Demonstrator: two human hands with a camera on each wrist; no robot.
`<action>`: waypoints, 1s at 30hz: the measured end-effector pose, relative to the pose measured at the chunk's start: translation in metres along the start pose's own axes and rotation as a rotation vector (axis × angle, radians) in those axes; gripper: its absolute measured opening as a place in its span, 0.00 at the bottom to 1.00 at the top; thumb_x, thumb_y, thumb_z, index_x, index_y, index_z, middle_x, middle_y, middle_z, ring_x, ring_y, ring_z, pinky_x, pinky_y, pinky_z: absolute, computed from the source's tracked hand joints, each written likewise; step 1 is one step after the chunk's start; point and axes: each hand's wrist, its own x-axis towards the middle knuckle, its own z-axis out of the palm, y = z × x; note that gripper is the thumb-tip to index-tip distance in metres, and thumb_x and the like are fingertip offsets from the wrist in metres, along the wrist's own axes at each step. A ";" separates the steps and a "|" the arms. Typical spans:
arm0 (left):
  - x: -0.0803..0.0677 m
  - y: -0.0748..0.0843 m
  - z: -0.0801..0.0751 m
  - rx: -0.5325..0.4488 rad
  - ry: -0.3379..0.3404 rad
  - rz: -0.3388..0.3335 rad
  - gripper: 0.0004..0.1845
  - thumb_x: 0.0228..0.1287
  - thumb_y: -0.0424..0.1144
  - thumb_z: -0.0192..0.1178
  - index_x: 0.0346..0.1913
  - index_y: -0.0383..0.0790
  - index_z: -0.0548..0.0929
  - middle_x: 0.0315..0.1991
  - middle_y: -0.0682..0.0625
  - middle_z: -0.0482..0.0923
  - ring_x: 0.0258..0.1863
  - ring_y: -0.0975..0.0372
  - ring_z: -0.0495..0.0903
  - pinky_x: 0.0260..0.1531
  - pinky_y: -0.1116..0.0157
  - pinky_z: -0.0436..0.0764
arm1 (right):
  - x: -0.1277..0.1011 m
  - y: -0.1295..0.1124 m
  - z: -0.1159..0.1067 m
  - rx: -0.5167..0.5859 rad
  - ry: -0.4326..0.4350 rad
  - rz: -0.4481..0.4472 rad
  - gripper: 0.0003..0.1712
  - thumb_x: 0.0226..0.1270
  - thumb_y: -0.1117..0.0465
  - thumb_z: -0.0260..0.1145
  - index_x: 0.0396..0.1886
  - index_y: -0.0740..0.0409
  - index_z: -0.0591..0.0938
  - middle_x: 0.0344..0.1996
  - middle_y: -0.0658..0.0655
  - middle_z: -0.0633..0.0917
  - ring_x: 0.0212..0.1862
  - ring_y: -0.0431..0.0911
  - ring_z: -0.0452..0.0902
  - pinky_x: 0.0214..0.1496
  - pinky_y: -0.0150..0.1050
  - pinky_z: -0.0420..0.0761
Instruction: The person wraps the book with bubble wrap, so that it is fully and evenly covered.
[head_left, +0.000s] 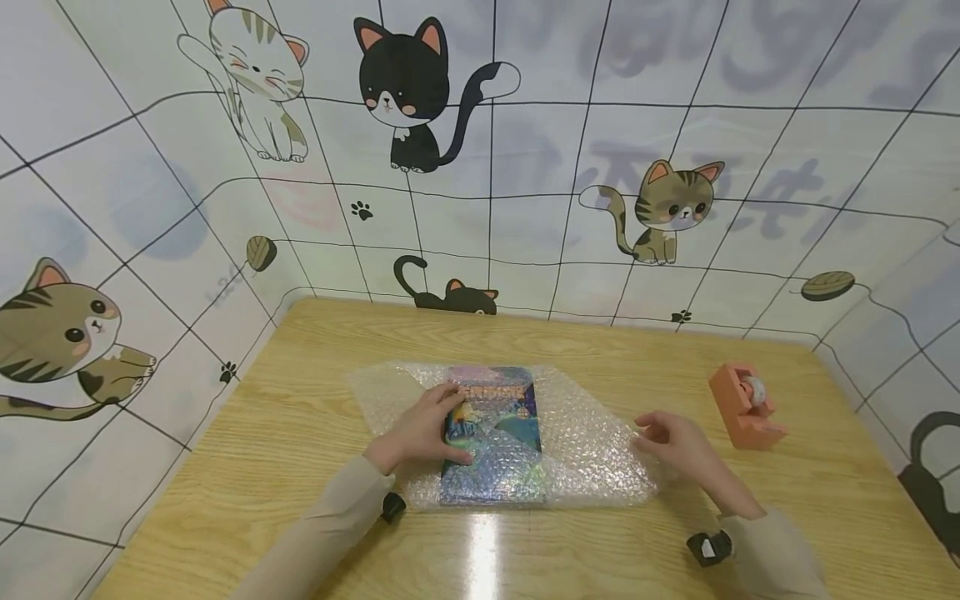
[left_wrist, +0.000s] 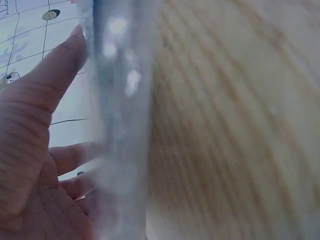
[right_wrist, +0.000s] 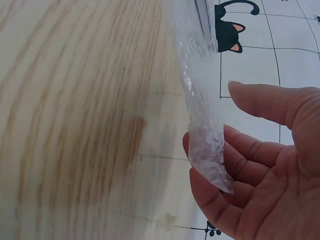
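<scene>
A thin book (head_left: 495, 433) with a colourful cover lies in the middle of the table, under clear bubble wrap (head_left: 592, 433) that spreads out on both sides. My left hand (head_left: 420, 429) rests on the book's left edge, thumb and fingers spread over the wrap. In the left wrist view the blurred bubble wrap (left_wrist: 122, 120) stands before the thumb and fingers. At the wrap's right corner is my right hand (head_left: 678, 450). The right wrist view shows its loosely bent fingers (right_wrist: 250, 150) under the wrap's edge (right_wrist: 202, 135), with the thumb apart from it.
An orange tape dispenser (head_left: 746, 408) with a roll of tape stands on the wooden table (head_left: 285, 467), right of the wrap. Behind the table and at its sides hangs a white grid-patterned cloth (head_left: 540, 167) printed with cats.
</scene>
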 end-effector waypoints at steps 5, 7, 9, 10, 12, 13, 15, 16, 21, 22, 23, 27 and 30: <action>0.000 -0.001 0.001 0.008 0.002 0.009 0.54 0.39 0.59 0.73 0.67 0.32 0.63 0.68 0.38 0.56 0.68 0.46 0.54 0.62 0.49 0.64 | -0.004 0.001 -0.004 0.013 -0.058 0.055 0.09 0.61 0.62 0.66 0.34 0.66 0.82 0.27 0.53 0.83 0.29 0.43 0.74 0.30 0.35 0.74; 0.000 0.000 0.000 0.010 0.003 0.010 0.54 0.39 0.59 0.73 0.67 0.32 0.63 0.68 0.38 0.56 0.68 0.46 0.54 0.62 0.49 0.64 | -0.005 0.001 -0.005 0.038 -0.072 0.079 0.07 0.62 0.62 0.65 0.31 0.63 0.83 0.26 0.52 0.82 0.29 0.41 0.71 0.29 0.34 0.72; 0.000 0.000 0.000 0.007 0.004 0.011 0.54 0.40 0.59 0.73 0.67 0.32 0.63 0.68 0.38 0.56 0.68 0.46 0.54 0.62 0.49 0.64 | -0.006 -0.001 -0.007 0.076 -0.085 0.100 0.08 0.63 0.61 0.64 0.30 0.63 0.82 0.26 0.52 0.82 0.29 0.41 0.70 0.28 0.32 0.71; -0.001 0.001 0.000 0.006 0.003 0.009 0.54 0.40 0.58 0.73 0.67 0.32 0.63 0.68 0.38 0.56 0.68 0.46 0.54 0.62 0.49 0.64 | -0.007 -0.001 -0.008 0.110 -0.089 0.116 0.09 0.64 0.61 0.63 0.31 0.63 0.82 0.26 0.53 0.82 0.29 0.40 0.70 0.29 0.32 0.71; -0.001 0.002 -0.001 0.003 0.002 0.007 0.54 0.40 0.58 0.73 0.67 0.32 0.63 0.68 0.38 0.56 0.68 0.46 0.54 0.62 0.49 0.64 | -0.007 -0.003 -0.009 0.196 -0.103 0.139 0.10 0.65 0.61 0.62 0.33 0.66 0.81 0.27 0.54 0.82 0.29 0.39 0.72 0.28 0.32 0.73; -0.001 0.002 -0.002 0.003 0.001 0.005 0.54 0.40 0.58 0.73 0.67 0.32 0.63 0.68 0.38 0.56 0.68 0.46 0.54 0.62 0.49 0.64 | -0.008 -0.004 -0.010 0.237 -0.108 0.143 0.11 0.66 0.61 0.61 0.34 0.67 0.80 0.27 0.55 0.82 0.29 0.39 0.72 0.29 0.32 0.74; -0.002 0.003 -0.002 0.002 0.001 0.003 0.54 0.40 0.58 0.73 0.67 0.32 0.63 0.69 0.38 0.55 0.68 0.46 0.54 0.62 0.49 0.64 | -0.007 -0.008 -0.011 0.315 -0.117 0.153 0.12 0.67 0.61 0.60 0.37 0.69 0.79 0.28 0.56 0.83 0.29 0.38 0.74 0.29 0.33 0.75; -0.002 0.003 -0.002 0.002 0.001 0.003 0.54 0.40 0.58 0.73 0.67 0.32 0.63 0.69 0.38 0.55 0.68 0.46 0.53 0.62 0.49 0.64 | -0.007 -0.010 -0.012 0.349 -0.119 0.146 0.13 0.67 0.62 0.59 0.37 0.71 0.78 0.28 0.57 0.83 0.29 0.38 0.75 0.29 0.34 0.76; -0.002 0.003 -0.002 0.006 0.004 0.010 0.54 0.40 0.58 0.73 0.67 0.32 0.63 0.69 0.38 0.55 0.68 0.46 0.53 0.62 0.49 0.63 | -0.004 -0.026 -0.015 0.433 -0.108 0.152 0.15 0.69 0.59 0.58 0.41 0.71 0.77 0.32 0.58 0.85 0.32 0.39 0.80 0.33 0.35 0.80; -0.002 0.003 -0.002 0.008 0.005 0.011 0.54 0.40 0.58 0.73 0.68 0.32 0.63 0.69 0.38 0.55 0.68 0.46 0.53 0.62 0.49 0.63 | -0.004 -0.030 -0.016 0.449 -0.103 0.150 0.16 0.69 0.59 0.57 0.42 0.71 0.77 0.33 0.59 0.85 0.33 0.39 0.80 0.34 0.35 0.80; -0.002 0.002 -0.002 0.010 0.004 0.011 0.54 0.40 0.58 0.73 0.68 0.32 0.63 0.69 0.38 0.55 0.68 0.46 0.53 0.62 0.49 0.63 | -0.004 -0.034 -0.017 0.463 -0.100 0.146 0.17 0.70 0.58 0.57 0.43 0.72 0.77 0.34 0.59 0.85 0.34 0.39 0.81 0.35 0.35 0.80; -0.002 0.002 -0.001 0.015 0.009 0.016 0.54 0.40 0.58 0.73 0.67 0.31 0.63 0.68 0.38 0.56 0.68 0.46 0.54 0.62 0.50 0.64 | -0.003 -0.050 -0.016 0.513 -0.081 0.106 0.18 0.70 0.58 0.57 0.44 0.73 0.76 0.35 0.57 0.85 0.35 0.39 0.80 0.37 0.35 0.81; -0.001 0.001 -0.001 0.018 0.011 0.018 0.54 0.40 0.58 0.73 0.67 0.31 0.63 0.68 0.38 0.57 0.68 0.46 0.55 0.62 0.50 0.64 | 0.002 -0.063 -0.012 0.550 -0.064 0.092 0.18 0.69 0.58 0.58 0.43 0.73 0.76 0.34 0.56 0.85 0.35 0.40 0.81 0.38 0.35 0.81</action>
